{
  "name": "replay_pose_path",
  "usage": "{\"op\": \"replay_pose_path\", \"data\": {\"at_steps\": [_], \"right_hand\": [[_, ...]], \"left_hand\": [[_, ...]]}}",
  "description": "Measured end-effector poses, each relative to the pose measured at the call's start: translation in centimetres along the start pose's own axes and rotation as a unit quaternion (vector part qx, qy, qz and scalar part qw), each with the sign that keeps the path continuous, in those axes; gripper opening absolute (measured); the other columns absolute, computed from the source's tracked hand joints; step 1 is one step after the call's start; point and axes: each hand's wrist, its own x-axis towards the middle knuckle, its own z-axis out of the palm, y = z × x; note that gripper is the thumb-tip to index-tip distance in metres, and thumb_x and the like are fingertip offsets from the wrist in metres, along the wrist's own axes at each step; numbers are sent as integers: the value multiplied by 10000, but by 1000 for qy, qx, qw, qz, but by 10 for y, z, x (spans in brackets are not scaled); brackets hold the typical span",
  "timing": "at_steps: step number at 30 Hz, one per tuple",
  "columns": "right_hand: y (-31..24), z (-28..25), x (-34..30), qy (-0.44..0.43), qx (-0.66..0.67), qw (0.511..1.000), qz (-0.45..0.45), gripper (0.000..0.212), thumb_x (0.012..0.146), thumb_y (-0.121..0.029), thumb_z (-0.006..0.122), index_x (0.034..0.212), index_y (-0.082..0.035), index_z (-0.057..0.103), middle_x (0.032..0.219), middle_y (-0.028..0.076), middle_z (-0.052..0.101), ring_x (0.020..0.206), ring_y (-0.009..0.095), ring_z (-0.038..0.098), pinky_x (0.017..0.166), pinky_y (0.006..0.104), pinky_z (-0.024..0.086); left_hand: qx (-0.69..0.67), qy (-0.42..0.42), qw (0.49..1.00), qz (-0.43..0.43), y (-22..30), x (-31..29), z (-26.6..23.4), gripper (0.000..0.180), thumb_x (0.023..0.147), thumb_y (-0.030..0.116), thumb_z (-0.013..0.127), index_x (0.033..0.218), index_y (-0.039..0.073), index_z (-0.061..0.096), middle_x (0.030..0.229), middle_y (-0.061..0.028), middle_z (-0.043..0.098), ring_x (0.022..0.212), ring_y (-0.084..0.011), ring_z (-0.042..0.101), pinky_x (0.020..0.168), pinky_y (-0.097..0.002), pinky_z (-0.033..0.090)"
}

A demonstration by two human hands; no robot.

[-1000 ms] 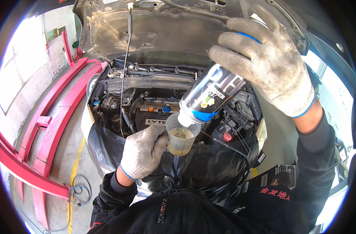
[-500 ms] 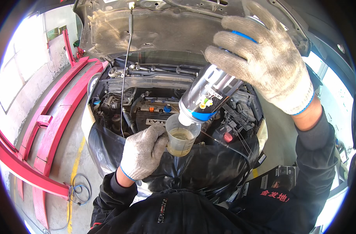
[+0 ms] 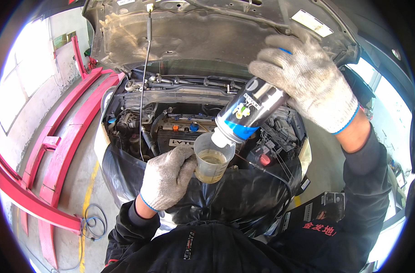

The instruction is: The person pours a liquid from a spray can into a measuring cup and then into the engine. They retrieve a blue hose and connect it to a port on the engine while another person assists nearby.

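Observation:
My left hand [image 3: 169,176], in a pale knitted glove, is closed on the side of a clear measuring cup [image 3: 211,172]. Yellowish liquid fills the cup's lower part. Above it, my gloved right hand [image 3: 305,79] wraps round the bottom end of a black and blue can [image 3: 245,111]. The can is tipped steeply, its white neck pointing down to the left, at the cup's rim. Whether liquid is flowing from the neck is too unclear to tell. Beneath both hands lies the car's engine [image 3: 180,134].
A raised hood [image 3: 189,38] spans the far side, held by a thin prop rod [image 3: 147,73]. A black cover [image 3: 125,175] drapes the car's front. Red lift beams [image 3: 71,154] stand at left, with a coiled hose [image 3: 93,223] on the floor. A dark box [image 3: 328,207] sits lower right.
My right hand and the can have shifted slightly right and the can leans over more. The measuring cup and my left hand have stayed nearly in place.

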Motion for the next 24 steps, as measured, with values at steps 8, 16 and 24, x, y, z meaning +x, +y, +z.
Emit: {"op": "replay_pose_path", "data": {"at_steps": [8,16,24], "right_hand": [[7,-14,37,148,-38,983,-98,463,758,-225,811,1217,-245,754,1294,-39,677,1398,243,598,1209,516,486],[12,12,59,284,4,945,-160,287,865,-248,735,1151,-229,753,1169,-20,664,1290,266,648,1222,598,457],[7,21,64,295,36,942,-154,260,858,-221,753,1117,-218,768,1144,-23,679,1303,253,640,1273,569,409]], "left_hand": [[-2,-9,1000,-10,2,2,3,169,1025,134,683,1146,17,690,911,-207,747,860,-426,756,752,-486,601],[-2,-9,1000,2,5,0,1,168,1025,137,678,1140,15,691,908,-210,747,855,-427,753,746,-486,598],[-2,-1,1000,-2,6,-1,1,160,1022,134,683,1123,11,700,901,-214,750,847,-431,756,745,-484,601]]}}
